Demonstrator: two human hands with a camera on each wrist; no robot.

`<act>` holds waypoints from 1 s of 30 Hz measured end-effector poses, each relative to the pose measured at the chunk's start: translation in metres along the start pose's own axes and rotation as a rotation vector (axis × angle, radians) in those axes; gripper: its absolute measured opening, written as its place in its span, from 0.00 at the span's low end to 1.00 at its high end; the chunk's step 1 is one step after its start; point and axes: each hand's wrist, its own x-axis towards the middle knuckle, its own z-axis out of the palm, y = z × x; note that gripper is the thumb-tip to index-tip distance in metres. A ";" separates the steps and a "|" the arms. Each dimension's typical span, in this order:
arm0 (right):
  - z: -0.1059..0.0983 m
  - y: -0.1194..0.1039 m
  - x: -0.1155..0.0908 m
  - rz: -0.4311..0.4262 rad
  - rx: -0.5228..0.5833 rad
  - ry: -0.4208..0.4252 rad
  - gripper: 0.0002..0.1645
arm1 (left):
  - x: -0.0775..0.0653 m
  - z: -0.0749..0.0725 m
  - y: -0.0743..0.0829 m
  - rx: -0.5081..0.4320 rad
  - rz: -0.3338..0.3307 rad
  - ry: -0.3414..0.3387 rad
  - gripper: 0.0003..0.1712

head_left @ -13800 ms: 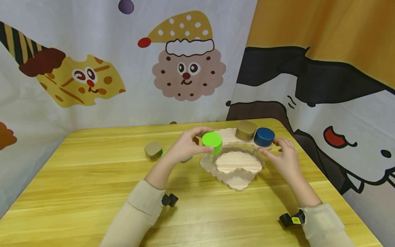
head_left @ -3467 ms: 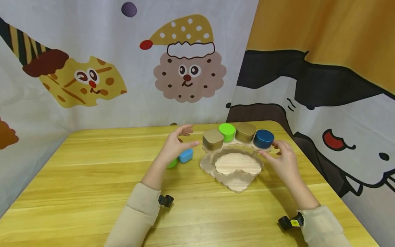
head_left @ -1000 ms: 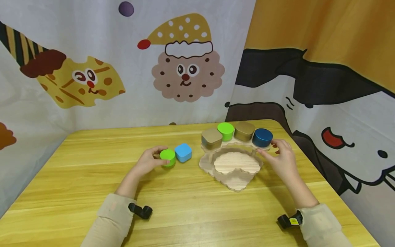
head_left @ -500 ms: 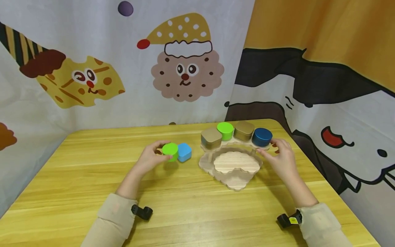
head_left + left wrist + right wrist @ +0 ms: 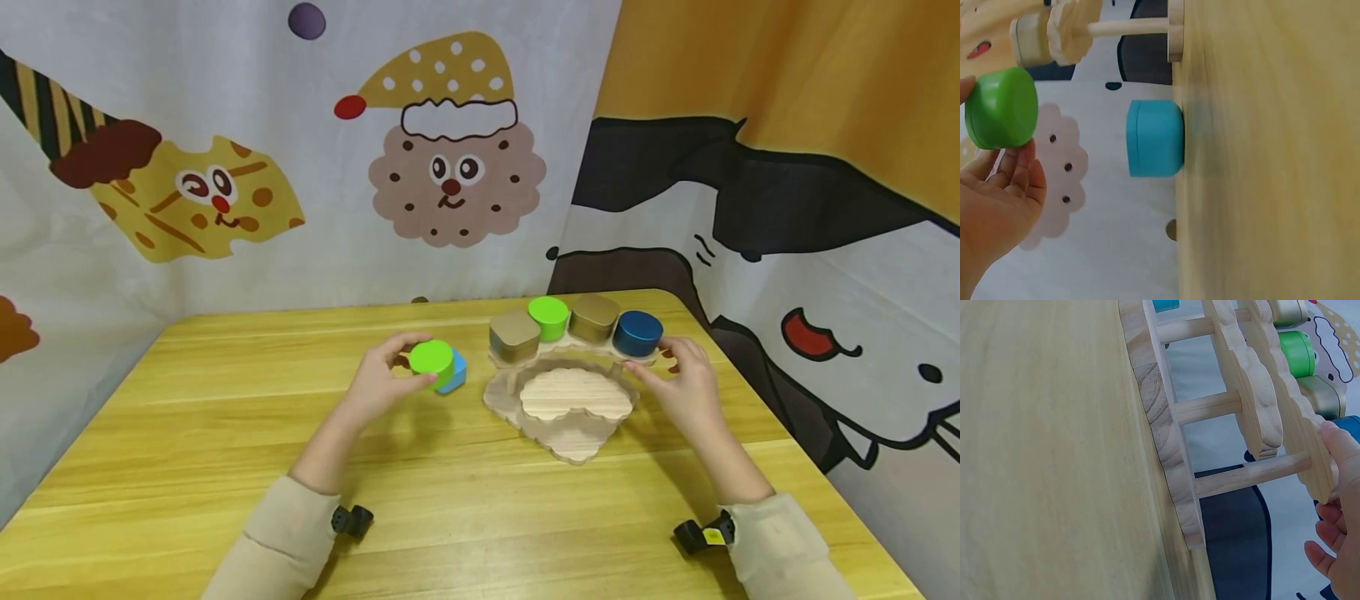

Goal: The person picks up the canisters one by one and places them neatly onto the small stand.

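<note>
My left hand (image 5: 375, 382) pinches a small round green tin (image 5: 431, 358) between thumb and fingers. In the left wrist view that green tin (image 5: 1002, 109) is held clear of the table. Beyond it a light-blue tin (image 5: 1155, 139) stands on the tabletop, partly covered by the green one in the head view. My right hand (image 5: 693, 383) grips the right end of a tiered wooden stand (image 5: 576, 396), thumb at the upper shelf's edge (image 5: 1310, 434). On that shelf sit a gold tin (image 5: 514, 336), another green tin (image 5: 548, 317), a second gold tin (image 5: 595, 318) and a dark-blue tin (image 5: 638, 333).
The stand's lower scalloped shelf (image 5: 576, 393) and base (image 5: 573, 446) hold nothing. Wooden posts (image 5: 1254, 475) join the tiers. The wooden table (image 5: 480, 517) ends at a printed curtain (image 5: 322, 275) behind and to the right.
Over the last second my left hand has lifted the green tin and carried it right, in front of the light-blue one. Earlier, a green and a gold tin went onto the shelf. My right hand stays put.
</note>
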 end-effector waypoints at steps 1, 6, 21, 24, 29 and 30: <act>0.000 0.000 0.000 0.001 -0.001 -0.001 0.29 | 0.000 0.002 0.003 -0.003 0.011 -0.001 0.30; 0.001 0.000 -0.001 0.010 -0.005 -0.002 0.29 | -0.001 0.010 0.015 -0.024 0.037 -0.011 0.31; 0.000 0.000 0.000 0.004 -0.009 -0.001 0.29 | -0.011 0.044 0.044 -0.042 0.051 -0.091 0.31; 0.000 0.000 0.000 -0.004 -0.007 -0.001 0.29 | -0.012 0.052 0.046 -0.037 0.047 -0.092 0.31; 0.001 0.000 0.000 0.005 -0.004 -0.002 0.28 | -0.013 0.068 0.048 -0.038 0.051 -0.123 0.32; 0.001 0.000 0.000 0.007 -0.005 -0.002 0.28 | -0.013 0.071 0.049 -0.042 0.053 -0.130 0.32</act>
